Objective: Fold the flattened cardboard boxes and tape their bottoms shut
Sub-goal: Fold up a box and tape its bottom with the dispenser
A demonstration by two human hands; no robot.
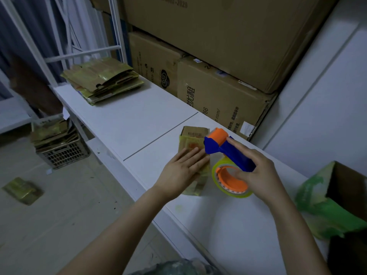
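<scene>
Left hand (183,168) flat, fingers straight, pressing small cardboard box (193,139) on white table (127,120), right hand (256,171) gripping blue-orange tape dispenser (224,150) just right of box, yellow-green tape roll (231,182) mounted, flattened boxes stack (103,80) far left on table

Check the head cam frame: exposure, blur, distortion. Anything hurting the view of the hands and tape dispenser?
Head view: dim and bluish overall, with no glare or hard shadows; the left hand and right hand are slightly soft at the edges; the tape dispenser colours still read clearly; the wide-angle lens tilts and bows the white rack posts and the table edge.
</scene>
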